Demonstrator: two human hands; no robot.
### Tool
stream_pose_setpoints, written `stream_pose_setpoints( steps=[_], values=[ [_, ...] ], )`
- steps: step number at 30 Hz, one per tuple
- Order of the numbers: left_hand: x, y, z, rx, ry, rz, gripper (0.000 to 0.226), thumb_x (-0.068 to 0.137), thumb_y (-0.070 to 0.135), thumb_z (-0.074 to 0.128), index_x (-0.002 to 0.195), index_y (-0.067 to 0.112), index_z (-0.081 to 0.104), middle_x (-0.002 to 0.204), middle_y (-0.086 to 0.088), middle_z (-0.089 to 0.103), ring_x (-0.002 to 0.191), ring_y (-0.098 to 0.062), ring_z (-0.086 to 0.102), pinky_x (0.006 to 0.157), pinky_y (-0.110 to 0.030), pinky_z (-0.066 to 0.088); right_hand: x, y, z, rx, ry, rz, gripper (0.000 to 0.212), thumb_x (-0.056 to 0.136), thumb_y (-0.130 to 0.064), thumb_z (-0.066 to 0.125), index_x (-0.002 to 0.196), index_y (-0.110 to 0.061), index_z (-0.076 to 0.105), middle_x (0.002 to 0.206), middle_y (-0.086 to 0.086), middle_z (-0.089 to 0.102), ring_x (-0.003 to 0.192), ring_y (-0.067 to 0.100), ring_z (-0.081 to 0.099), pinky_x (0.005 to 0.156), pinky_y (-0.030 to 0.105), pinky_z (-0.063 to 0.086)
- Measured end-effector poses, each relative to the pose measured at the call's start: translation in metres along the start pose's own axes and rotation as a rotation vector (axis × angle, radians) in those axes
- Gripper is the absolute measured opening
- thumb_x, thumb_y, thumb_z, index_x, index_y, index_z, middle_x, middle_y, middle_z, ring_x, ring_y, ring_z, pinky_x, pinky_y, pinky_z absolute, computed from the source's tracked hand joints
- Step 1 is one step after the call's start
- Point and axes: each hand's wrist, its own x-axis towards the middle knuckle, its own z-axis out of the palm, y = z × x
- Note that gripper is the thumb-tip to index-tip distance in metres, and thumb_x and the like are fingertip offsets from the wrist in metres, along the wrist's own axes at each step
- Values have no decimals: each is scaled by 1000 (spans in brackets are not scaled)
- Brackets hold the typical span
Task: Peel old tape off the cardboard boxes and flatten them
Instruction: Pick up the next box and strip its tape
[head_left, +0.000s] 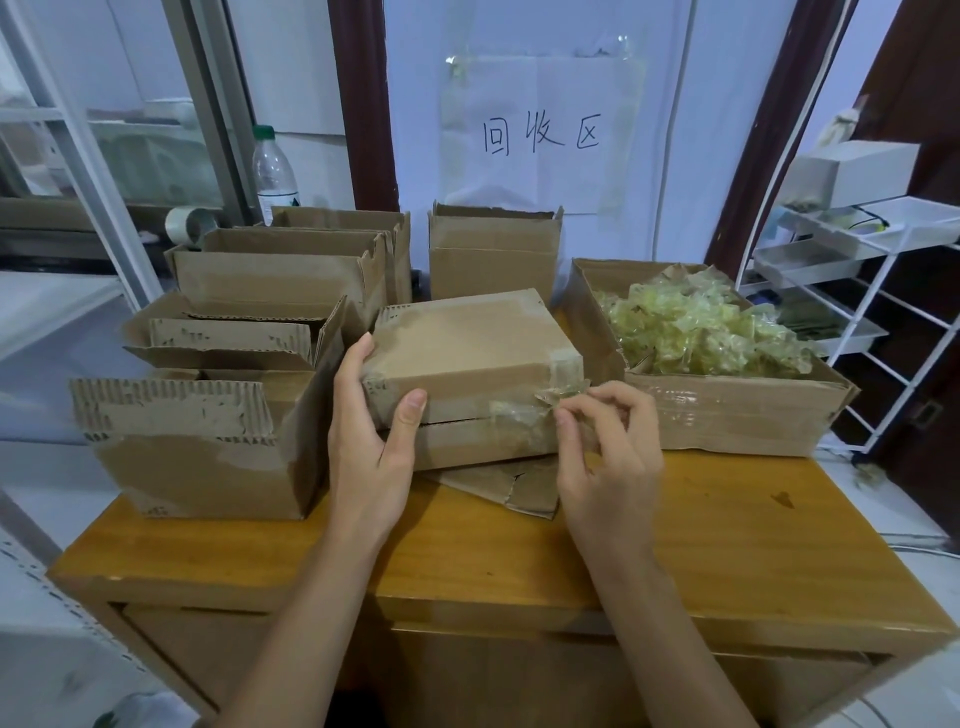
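Note:
A closed cardboard box sits mid-table on a wooden desk, atop another flat box. My left hand grips its left front corner, thumb on the front face and fingers over the top edge. A strip of clear tape runs over the box's right front corner and is partly lifted. My right hand pinches the loose crinkled end of that tape between thumb and fingertips.
Several opened cardboard boxes crowd the left and back. On the right, a box holds a heap of peeled tape. A flattened cardboard piece lies under the stack. A white wire rack stands right; a bottle and tape roll behind.

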Motion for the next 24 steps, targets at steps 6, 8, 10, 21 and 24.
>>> stream_pose_setpoints(
  steps=[6, 8, 10, 21, 24],
  values=[
    [-4, 5, 0, 12, 58, 121, 68, 101, 43, 59, 161, 26, 31, 158, 11, 39, 146, -5, 38, 115, -31, 43, 1, -5, -2, 43, 40, 43, 8, 101, -8, 59, 99, -2, 66, 119, 11, 65, 120, 13, 60, 93, 26, 55],
    [-4, 4, -3, 58, 42, 180, 72, 100, 41, 61, 162, 26, 27, 163, 6, 34, 150, -11, 35, 118, -45, 42, 3, -5, -2, 41, 71, 46, 12, 101, -11, 58, 100, -3, 67, 110, 4, 67, 107, 16, 65, 86, 24, 55],
    [-4, 3, -6, 175, -5, 254, 85, 94, 42, 70, 163, 28, 23, 169, 0, 21, 156, -17, 23, 123, -53, 35, 3, -3, -1, 33, 87, 47, 10, 100, -8, 60, 101, -3, 67, 104, 0, 67, 98, 9, 62, 84, 16, 51],
    [4, -4, -11, 868, -112, 530, 127, 59, 59, 94, 161, 21, 29, 172, -15, 12, 160, -41, 5, 126, -64, 9, 3, 0, 6, 37, 74, 107, 11, 96, 4, 58, 100, -4, 66, 78, -4, 58, 66, 10, 50, 58, 11, 38],
    [7, 0, -2, 952, -124, 611, 128, 60, 60, 93, 163, 26, 25, 171, -15, 17, 158, -43, 9, 124, -67, 4, 4, 1, 5, 55, 72, 147, 12, 97, 5, 58, 100, -5, 65, 74, -4, 58, 64, 12, 52, 55, 10, 37]
  ],
)
